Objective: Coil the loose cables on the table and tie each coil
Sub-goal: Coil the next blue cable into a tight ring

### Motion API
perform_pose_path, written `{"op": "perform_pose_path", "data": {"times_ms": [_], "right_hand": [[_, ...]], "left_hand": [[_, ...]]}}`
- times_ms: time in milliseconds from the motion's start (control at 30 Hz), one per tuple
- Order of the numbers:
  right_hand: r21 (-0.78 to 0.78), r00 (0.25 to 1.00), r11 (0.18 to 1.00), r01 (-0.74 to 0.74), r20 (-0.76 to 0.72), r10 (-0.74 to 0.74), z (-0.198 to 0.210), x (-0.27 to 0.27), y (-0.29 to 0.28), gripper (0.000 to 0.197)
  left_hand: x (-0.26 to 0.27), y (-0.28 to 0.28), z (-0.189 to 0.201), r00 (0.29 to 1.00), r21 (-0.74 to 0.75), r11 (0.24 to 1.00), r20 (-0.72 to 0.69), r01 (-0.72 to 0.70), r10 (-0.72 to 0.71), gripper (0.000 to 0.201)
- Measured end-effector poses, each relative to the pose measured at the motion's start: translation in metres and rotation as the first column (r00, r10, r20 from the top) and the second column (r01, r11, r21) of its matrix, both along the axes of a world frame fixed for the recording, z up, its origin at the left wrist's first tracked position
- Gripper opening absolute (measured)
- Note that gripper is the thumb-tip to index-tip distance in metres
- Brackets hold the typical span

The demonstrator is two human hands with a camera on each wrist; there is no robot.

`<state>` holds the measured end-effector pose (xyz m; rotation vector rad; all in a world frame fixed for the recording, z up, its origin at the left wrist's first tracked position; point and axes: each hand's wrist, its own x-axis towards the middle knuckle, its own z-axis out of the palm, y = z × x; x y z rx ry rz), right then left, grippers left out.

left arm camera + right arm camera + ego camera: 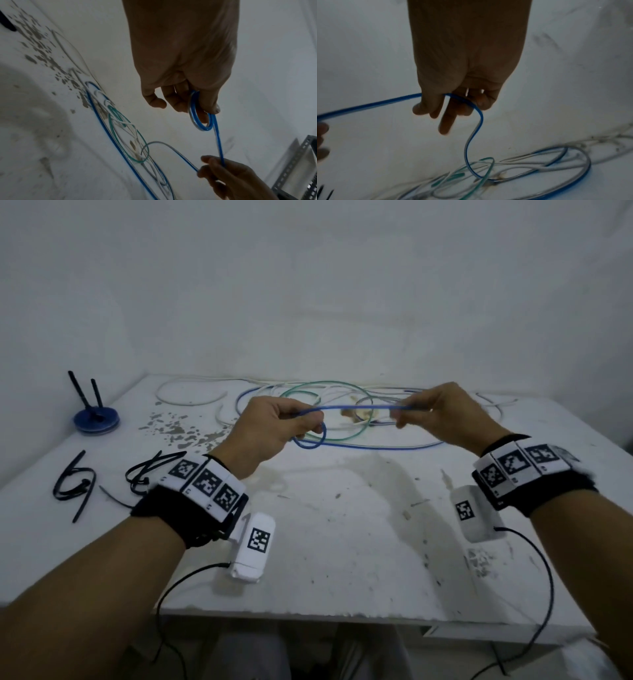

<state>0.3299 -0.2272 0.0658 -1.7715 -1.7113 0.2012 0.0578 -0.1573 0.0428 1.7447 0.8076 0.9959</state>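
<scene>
Head view: the left hand (270,422) has its grip closed on the blue cable (356,407), pinching a small loop of it, and the right hand (435,414) pinches the same cable further along, so a short span hangs stretched between the two grips, raised above the tabletop (342,525). In the left wrist view this small loop (202,115) circles the fingertips. From the right grip the cable drops down and runs into the heap behind both hands, where it lies crossed with a green cable (342,386) and white cables (191,402).

I think the risk is in this heap: if the right grip pulls more length, the blue cable may drag the others with it or make a knot. The small loop may also spring open, because the cable looks stiff.

To the left of the left grip lie black cable ties (73,481) and a blue round stand (97,419). The tabletop is white, stained and chipped, against a plain white wall (308,285).
</scene>
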Motion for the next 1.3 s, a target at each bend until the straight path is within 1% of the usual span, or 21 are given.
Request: {"op": "perform_pose_path", "data": {"times_ms": [33,67,100,133,167,200,233,267,367,433,567,667,733,767,800,900,933,1000,1133,1200,1300], "right_hand": [[-0.097,0.992,0.994,0.04,0.125,-0.028,-0.006,0.004,0.003,0.012],[-0.152,0.969,0.987,0.057,0.248,-0.018,-0.01,0.001,0.003,0.009],[-0.149,0.946,0.989,0.024,0.322,0.026,-0.014,-0.006,0.002,0.023],[-0.108,0.932,0.992,-0.06,0.349,0.094,-0.018,-0.017,0.0,0.049],[-0.035,0.929,0.984,-0.172,0.327,0.174,-0.02,-0.029,-0.002,0.072],[0.036,0.93,0.965,-0.258,0.279,0.238,-0.019,-0.043,-0.005,0.085],[0.077,0.927,0.946,-0.314,0.238,0.288,-0.015,-0.057,-0.008,0.089],[0.09,0.921,0.935,-0.343,0.228,0.315,-0.015,-0.068,-0.008,0.086],[0.129,0.905,0.93,-0.344,0.311,0.292,-0.019,-0.08,-0.004,0.068],[0.121,0.915,0.943,-0.31,0.307,0.262,-0.017,-0.078,-0.003,0.064],[0.096,0.954,0.954,-0.285,0.121,0.273,-0.017,-0.083,-0.005,0.05],[0.191,0.967,0.95,-0.247,-0.01,0.254,-0.02,-0.084,-0.004,0.037],[0.271,0.963,0.948,-0.165,-0.163,0.215,-0.021,-0.08,-0.002,0.032],[0.273,0.959,0.953,-0.134,-0.206,0.194,-0.02,-0.08,-0.002,0.033],[0.256,0.965,0.96,-0.117,-0.2,0.171,-0.02,-0.082,-0.002,0.034],[0.174,0.989,0.979,-0.111,-0.075,0.125,-0.02,-0.093,0.0,0.032],[0.152,0.99,0.983,-0.103,-0.082,0.116,-0.02,-0.096,0.001,0.03],[0.118,0.983,0.988,-0.099,-0.146,0.115,-0.021,-0.096,0.005,0.028],[0.084,0.932,0.985,-0.152,-0.321,0.171,-0.02,-0.096,0.006,0.03],[0.082,0.925,0.981,-0.175,-0.328,0.192,-0.016,-0.097,0.006,0.03],[0.046,0.908,0.973,-0.226,-0.353,0.227,-0.012,-0.097,0.003,0.028]], "left_hand": [[0.002,-0.002,-0.001,1.0,-0.01,1.0,0.002,-0.004,0.004,0.011],[0.006,-0.004,-0.003,1.0,-0.019,1.0,0.003,-0.014,0.014,0.011],[0.01,-0.007,-0.003,1.0,-0.024,0.999,-0.002,-0.023,0.023,0.01],[0.015,-0.009,-0.003,1.0,-0.028,0.999,-0.008,-0.025,0.024,0.009],[0.02,-0.012,-0.003,1.0,-0.037,0.999,-0.013,-0.019,0.019,0.006],[0.024,-0.015,-0.002,1.0,-0.052,0.999,-0.013,-0.011,0.011,0.003],[0.027,-0.017,-0.001,1.0,-0.071,0.997,-0.003,-0.002,0.002,0.005],[0.029,-0.019,-0.001,1.0,-0.099,0.995,0.026,0.016,-0.014,0.009],[0.031,-0.022,0.002,0.987,-0.212,0.97,0.136,0.114,-0.086,0.013],[0.03,-0.023,0.003,0.979,-0.277,0.943,0.139,0.183,-0.149,0.013],[0.024,-0.02,0.007,0.953,-0.32,0.897,0.105,0.304,-0.285,0.019],[0.017,-0.016,0.011,0.927,-0.317,0.873,0.059,0.37,-0.371,0.02],[0.012,-0.014,0.009,0.94,-0.281,0.904,-0.022,0.322,-0.341,0.02],[0.01,-0.014,0.007,0.949,-0.251,0.925,-0.061,0.284,-0.308,0.019],[0.009,-0.015,0.006,0.955,-0.219,0.941,-0.094,0.258,-0.283,0.016],[0.012,-0.018,0.004,0.961,-0.151,0.964,-0.138,0.22,-0.24,0.008],[0.013,-0.019,0.004,0.965,-0.144,0.967,-0.134,0.208,-0.227,0.009],[0.012,-0.019,0.004,0.969,-0.152,0.968,-0.12,0.199,-0.218,0.011],[0.007,-0.016,0.005,0.968,-0.173,0.963,-0.106,0.207,-0.228,0.016],[0.006,-0.014,0.005,0.972,-0.205,0.959,-0.096,0.194,-0.217,0.014],[0.003,-0.012,0.006,0.973,-0.315,0.929,-0.06,0.194,-0.223,0.011]]}}
